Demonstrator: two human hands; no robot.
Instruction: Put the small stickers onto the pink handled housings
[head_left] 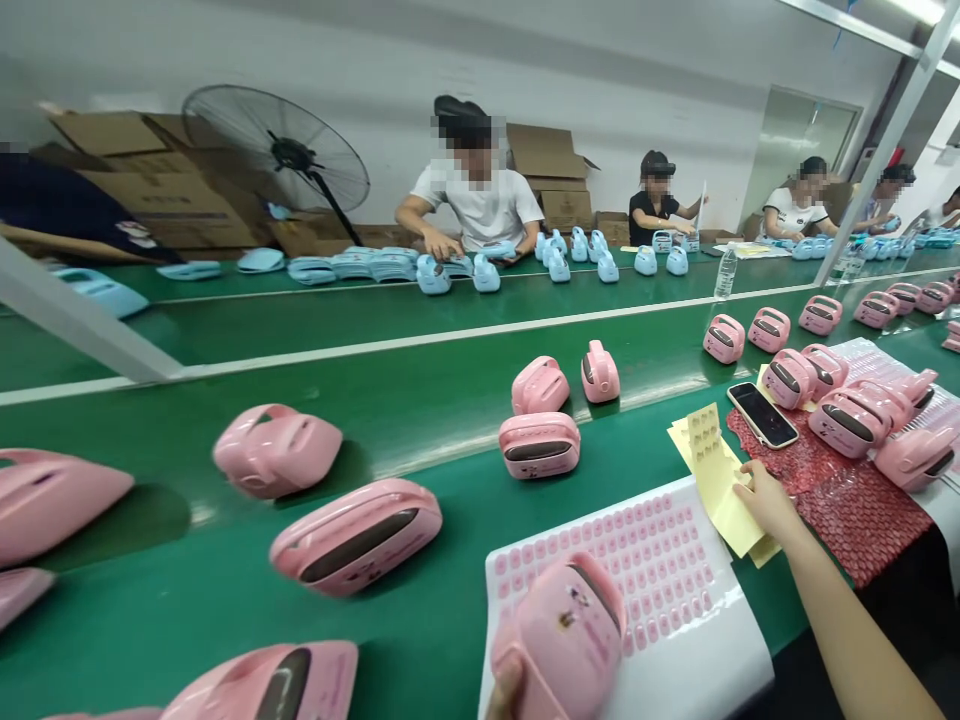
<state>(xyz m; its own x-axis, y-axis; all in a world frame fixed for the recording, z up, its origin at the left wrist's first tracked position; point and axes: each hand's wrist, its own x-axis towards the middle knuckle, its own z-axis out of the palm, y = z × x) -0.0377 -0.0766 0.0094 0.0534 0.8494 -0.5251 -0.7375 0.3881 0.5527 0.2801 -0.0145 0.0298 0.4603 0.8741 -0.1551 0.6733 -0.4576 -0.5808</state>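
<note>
At the bottom edge, my left hand (507, 688) grips a pink plastic case with a carry handle (564, 635); small printed figures show on the face turned up. Beneath it lies a white sheet with rows of pink round stickers (660, 545). Farther right, my right hand (769, 505) has its thumb and fingers closed at the edge of a pale yellow sticker sheet (724, 500). The upper end of that sheet bends up and carries small stickers. More yellow paper lies under it.
Pink cases (540, 445) stand along the green table (420, 620). Right of my right hand are a phone (763, 414), red bubble wrap (862, 510) and grouped pink cases (855, 415). Across the line, co-workers (480, 205) handle blue cases (433, 275); a water bottle (725, 272) stands nearby.
</note>
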